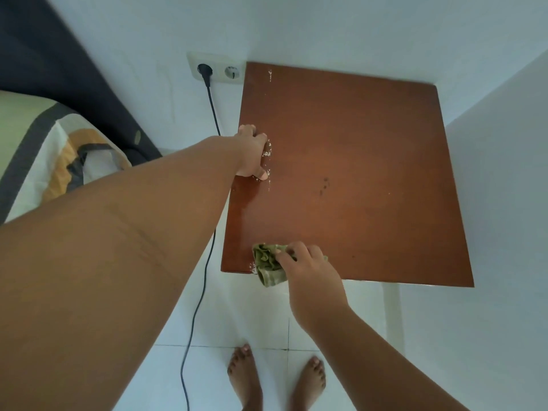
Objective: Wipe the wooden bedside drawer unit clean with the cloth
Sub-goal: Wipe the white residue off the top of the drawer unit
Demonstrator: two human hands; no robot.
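Two bare feet (275,378) are standing on the white tiled floor (225,315), toes pointing toward the wooden bedside drawer unit (355,173). One black cable (201,292) is trailing across the tiles beside them and climbing the wall. Just beyond the feet, the right hand (311,271) is gripping one crumpled green cloth (268,264), fingers curled tight around it, and is pressing it against the unit's near edge close to the near-left corner, with part of the cloth hanging over that edge. A few pale crumbs are lying at that corner beside the cloth. Farther along, the left hand (252,152) is resting on the left edge about midway back, fingers bent over the side and thumb lying on the top; it is holding nothing but the wood itself. A line of whitish specks (268,157) is running just beside its fingers, and three small dark marks (324,185) are sitting near the middle of the top. At the far-left corner, one double wall socket (218,69) is showing two outlets, one taken by the black plug (204,72). To the left, one patterned pillow (53,152) is lying on the bed.
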